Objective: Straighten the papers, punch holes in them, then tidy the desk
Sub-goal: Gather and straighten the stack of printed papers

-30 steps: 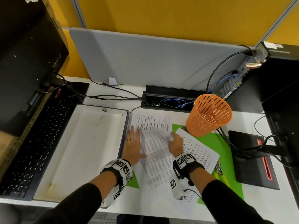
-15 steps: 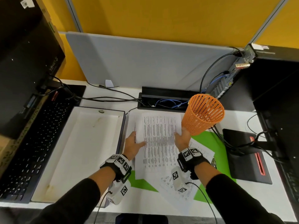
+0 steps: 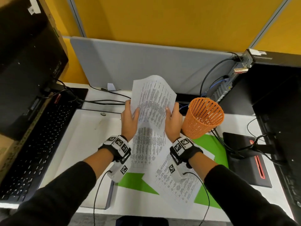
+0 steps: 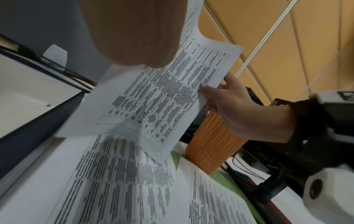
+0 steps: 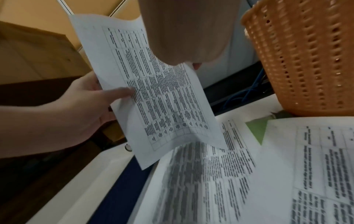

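left hand (image 3: pixel 129 119) pinches the left edge of the lifted sheet (image 3: pixel 153 98), thumb on the printed face, fingers behind. right hand (image 3: pixel 173 119) pinches the opposite edge the same way. the sheet stands between the two hands, clear of the desk, bowed, its long axis running up and away from the wrists, its lower edge hanging just above the sheets below.

directly beneath the wrists lies a second sheet (image 3: pixel 147 149), long axis pointing away from the person, roughly in line with the lifted one. a third sheet (image 3: pixel 177 186) lies under and behind the right wrist, skewed clockwise, partly overlapped by the second. both rest on a green mat (image 3: pixel 135 183). judgement: the papers are not yet squared; the lifted sheet most likely must come down onto the second, and the right hand is nearer the skewed third.

just right of the right hand stands an orange basket (image 3: pixel 202 117), tilted, its wall close to that wrist; it crowds any sweep to the right. left of the left hand lies an open white tray (image 3: pixel 78 141), beyond it a keyboard (image 3: pixel 32 144). cables (image 3: pixel 104 101) run past the fingertips. no hole punch can be made out in these views.
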The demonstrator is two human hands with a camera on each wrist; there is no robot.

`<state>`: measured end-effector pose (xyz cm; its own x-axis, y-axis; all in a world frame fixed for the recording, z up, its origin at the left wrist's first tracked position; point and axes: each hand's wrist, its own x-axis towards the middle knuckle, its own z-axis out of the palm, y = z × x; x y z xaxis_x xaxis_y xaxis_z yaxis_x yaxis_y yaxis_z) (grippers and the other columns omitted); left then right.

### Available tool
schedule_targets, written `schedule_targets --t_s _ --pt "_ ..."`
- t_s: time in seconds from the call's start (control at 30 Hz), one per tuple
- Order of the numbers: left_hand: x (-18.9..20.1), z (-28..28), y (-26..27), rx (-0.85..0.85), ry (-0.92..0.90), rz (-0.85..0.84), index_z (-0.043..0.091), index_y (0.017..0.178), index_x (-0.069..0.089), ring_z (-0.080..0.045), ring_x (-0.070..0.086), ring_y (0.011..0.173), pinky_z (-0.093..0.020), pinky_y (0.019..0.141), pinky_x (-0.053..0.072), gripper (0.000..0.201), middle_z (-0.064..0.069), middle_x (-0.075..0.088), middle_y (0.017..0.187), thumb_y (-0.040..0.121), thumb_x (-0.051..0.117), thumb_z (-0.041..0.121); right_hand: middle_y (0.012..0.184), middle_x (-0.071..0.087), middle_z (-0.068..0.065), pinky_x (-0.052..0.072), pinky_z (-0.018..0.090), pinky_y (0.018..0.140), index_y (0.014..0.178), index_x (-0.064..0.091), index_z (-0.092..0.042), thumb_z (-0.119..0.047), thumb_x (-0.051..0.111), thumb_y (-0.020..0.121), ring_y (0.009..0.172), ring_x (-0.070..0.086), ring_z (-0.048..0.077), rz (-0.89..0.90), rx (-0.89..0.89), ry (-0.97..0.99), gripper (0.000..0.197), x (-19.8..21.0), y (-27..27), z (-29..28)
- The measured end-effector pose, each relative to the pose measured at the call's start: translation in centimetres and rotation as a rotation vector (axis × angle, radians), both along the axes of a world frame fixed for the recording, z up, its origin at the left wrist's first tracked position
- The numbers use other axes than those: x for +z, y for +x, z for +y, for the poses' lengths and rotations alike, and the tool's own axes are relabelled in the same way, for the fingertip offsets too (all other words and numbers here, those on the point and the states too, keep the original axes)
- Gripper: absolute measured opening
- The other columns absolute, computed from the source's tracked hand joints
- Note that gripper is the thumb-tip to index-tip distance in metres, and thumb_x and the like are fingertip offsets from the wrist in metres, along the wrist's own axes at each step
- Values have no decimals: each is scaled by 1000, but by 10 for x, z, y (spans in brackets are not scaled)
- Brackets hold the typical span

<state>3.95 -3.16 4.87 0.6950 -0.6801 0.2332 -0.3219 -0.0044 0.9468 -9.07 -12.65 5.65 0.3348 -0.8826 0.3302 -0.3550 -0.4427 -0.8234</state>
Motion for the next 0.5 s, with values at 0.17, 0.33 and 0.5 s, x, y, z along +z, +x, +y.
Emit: schedule_targets --t_s 0.17,0.33,0.5 --pt "-25 12 1 -16 89 -3 8 132 42 -19 60 112 -38 92 54 36 1 60 120 97 50 6 119 62 14 55 38 81 125 39 -4 -13 47 95 102 63 25 74 73 157 33 -27 -3 5" --pt "-32 17 7 16 102 -3 3 135 42 -19 60 111 -41 93 53 38 -3 59 120 97 48 3 129 48 15 44 37 93 127 36 -5 7 55 83 119 47 31 458 140 235 49 -61 -28 -2" --pt "-30 16 15 16 82 8 0 130 45 -12 60 107 -32 92 53 33 0 59 117 97 48 1 144 29 19 34 42 107 137 22 0 -25 73 76 134 27 36 1106 123 303 83 -77 -55 -16"
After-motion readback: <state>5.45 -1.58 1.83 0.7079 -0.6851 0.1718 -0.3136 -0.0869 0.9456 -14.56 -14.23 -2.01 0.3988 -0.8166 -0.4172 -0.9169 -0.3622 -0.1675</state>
